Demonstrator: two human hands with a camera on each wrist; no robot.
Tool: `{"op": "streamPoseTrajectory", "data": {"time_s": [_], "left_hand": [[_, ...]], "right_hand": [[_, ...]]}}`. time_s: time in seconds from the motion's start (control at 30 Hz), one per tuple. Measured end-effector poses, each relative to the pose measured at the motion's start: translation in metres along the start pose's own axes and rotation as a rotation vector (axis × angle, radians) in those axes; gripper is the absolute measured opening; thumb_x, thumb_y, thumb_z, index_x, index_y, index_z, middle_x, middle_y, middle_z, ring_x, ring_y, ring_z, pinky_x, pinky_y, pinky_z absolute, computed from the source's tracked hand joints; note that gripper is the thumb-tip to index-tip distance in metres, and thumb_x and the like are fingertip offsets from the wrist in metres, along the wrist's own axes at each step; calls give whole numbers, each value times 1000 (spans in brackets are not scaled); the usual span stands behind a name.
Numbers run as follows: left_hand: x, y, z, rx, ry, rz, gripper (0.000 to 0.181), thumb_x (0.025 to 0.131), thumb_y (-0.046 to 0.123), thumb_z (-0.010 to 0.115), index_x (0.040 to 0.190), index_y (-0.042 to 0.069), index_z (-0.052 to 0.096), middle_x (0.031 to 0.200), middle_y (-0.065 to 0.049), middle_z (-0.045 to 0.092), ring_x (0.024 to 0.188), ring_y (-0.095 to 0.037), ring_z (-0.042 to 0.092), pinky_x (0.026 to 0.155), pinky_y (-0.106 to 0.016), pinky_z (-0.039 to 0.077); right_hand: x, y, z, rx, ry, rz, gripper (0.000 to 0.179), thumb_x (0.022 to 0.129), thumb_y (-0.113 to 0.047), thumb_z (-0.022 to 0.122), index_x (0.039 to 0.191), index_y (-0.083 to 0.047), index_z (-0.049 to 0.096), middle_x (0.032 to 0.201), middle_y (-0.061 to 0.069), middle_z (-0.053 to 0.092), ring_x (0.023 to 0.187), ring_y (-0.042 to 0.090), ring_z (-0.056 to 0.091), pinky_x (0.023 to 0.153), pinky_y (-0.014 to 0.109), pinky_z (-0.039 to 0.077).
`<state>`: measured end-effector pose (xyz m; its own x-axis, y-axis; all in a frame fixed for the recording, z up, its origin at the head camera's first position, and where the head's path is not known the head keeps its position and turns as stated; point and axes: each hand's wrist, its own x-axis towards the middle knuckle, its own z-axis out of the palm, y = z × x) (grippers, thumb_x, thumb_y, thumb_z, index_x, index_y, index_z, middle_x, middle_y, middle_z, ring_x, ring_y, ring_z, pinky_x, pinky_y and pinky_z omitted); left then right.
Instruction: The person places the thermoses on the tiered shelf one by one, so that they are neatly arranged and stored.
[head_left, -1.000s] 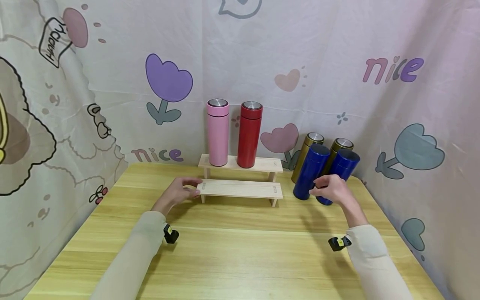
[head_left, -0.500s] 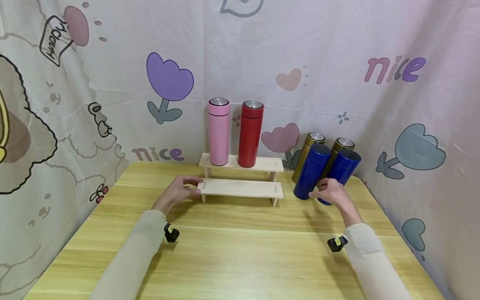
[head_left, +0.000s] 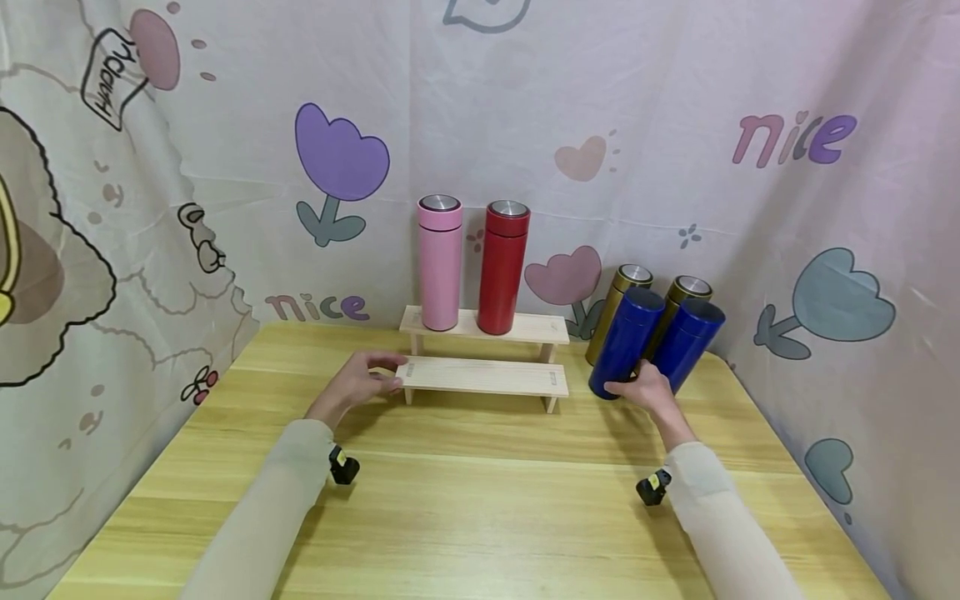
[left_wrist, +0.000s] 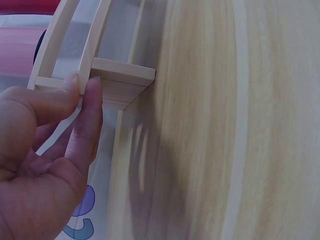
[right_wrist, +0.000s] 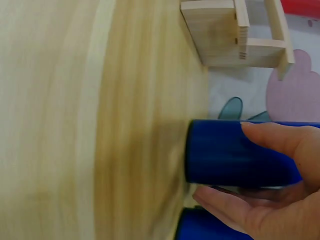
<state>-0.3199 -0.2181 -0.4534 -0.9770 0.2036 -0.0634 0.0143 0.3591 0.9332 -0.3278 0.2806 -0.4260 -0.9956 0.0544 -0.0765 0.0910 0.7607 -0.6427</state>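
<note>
In the head view, my left hand pinches the left end of the lower board of a two-tier wooden stand. The left wrist view shows thumb and fingertips meeting at that board's edge. My right hand is around the lower part of the left blue thermos, which stands on the table. In the right wrist view, the thumb lies along one side of this blue thermos, with the fingers on the other side. A second blue thermos stands just right of it, partly behind the hand.
A pink thermos and a red thermos stand on the upper tier. Two gold thermoses, the left one and the right one, stand behind the blue ones. A patterned cloth hangs behind the wooden table.
My right hand has moved left, from in front of the right blue thermos to around the lower part of the left one. My left hand stays at the stand.
</note>
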Motion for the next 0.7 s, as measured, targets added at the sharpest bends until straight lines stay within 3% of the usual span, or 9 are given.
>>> {"op": "streamPoseTrajectory", "data": {"time_s": [0.1,0.2,0.7], "left_hand": [[0,0,0,11,4,1,46,95,-3,68,140,-5,57,138,-31,56,99,-20,72,92,-35,63],[1,-1,0,17,9,-2,46,96,-3,68,140,-4,58,138,-31,56,99,-20,72,92,-35,63],[1,0,0,0,11,-17,47,95,-5,67,140,-5,58,139,-31,56,97,-20,72,92,-34,63]], "right_hand": [[6,0,7,4,39,33,91,91,-33,75,153,16,28,152,40,42,139,54,44,117,61,42],[10,-1,13,5,80,56,96,90,-34,76,154,16,25,151,41,41,139,55,42,118,61,40],[11,-2,17,41,147,83,92,84,-37,83,147,14,39,143,39,52,132,54,50,113,63,45]]}}
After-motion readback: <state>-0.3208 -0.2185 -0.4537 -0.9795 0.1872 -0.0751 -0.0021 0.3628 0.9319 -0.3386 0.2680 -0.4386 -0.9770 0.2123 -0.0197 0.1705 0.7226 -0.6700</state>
